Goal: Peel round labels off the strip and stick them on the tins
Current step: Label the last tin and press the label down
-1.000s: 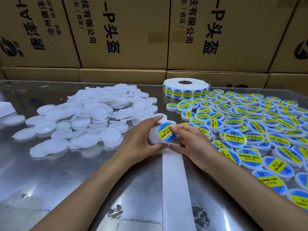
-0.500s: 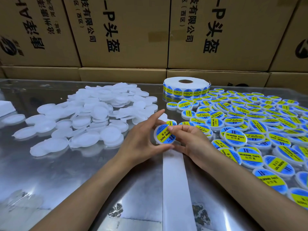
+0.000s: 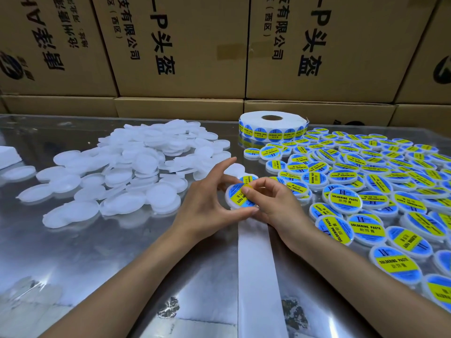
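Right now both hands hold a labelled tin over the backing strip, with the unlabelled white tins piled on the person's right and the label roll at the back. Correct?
Not quite. In the head view the unlabelled white tins are piled on the person's left; the right side holds labelled tins. The left hand and right hand do hold a labelled tin over the backing strip, label roll behind.

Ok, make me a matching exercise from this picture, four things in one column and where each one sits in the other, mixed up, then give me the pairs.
Things:
1. label roll
2. plain white tins
3. labelled tins
4. bare backing strip

Places:
A. heaped on the left of the table
B. running from the hands towards the camera
C. at the back, in front of the cardboard boxes
D. spread over the right of the table

Pairs: 1-C, 2-A, 3-D, 4-B
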